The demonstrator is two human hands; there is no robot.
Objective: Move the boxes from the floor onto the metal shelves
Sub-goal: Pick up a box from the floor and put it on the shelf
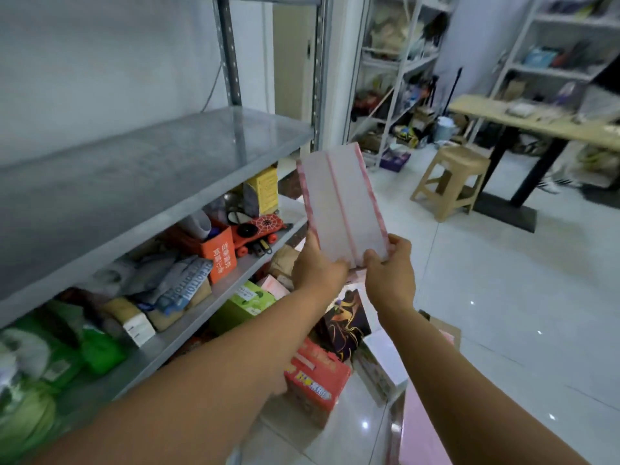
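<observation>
Grey metal shelves [151,156] rise at left over a glossy tiled floor [503,313], the lower tier packed with goods. A white box with pink stripes [342,209] is held in the air just off the upper tier's front edge, well above the floor. Below it, on the floor, sits a red box [315,374] whose lettering is too blurred to read. On the lower tier, an orange box [219,255] bears white Chinese characters, and a grey packet [188,283] reads "BOTTOM". The left hand [317,266] and right hand [391,263] each pinch the white box's near end.
</observation>
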